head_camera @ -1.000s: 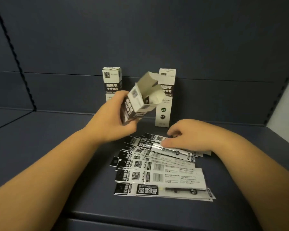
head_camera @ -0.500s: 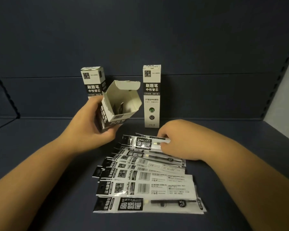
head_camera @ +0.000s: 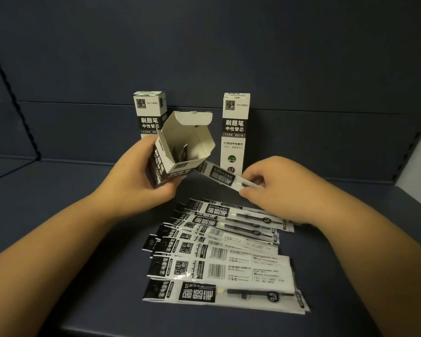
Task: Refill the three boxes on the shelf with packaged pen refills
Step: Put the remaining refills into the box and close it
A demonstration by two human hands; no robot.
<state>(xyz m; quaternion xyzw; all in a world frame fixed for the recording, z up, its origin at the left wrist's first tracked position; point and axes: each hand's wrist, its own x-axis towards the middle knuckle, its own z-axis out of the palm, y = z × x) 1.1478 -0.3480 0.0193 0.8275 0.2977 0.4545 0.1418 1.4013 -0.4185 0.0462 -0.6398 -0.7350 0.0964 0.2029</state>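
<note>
One light, floppy refill packet is pinched at its right end by the right hand, nose just beside the open box gripped in the left hand; holding mid-length would likely curb bending

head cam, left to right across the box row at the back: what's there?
Left closed box → open box in left hand → refill pack pinched by right hand, with the right closed box upright behind the pack.
</note>
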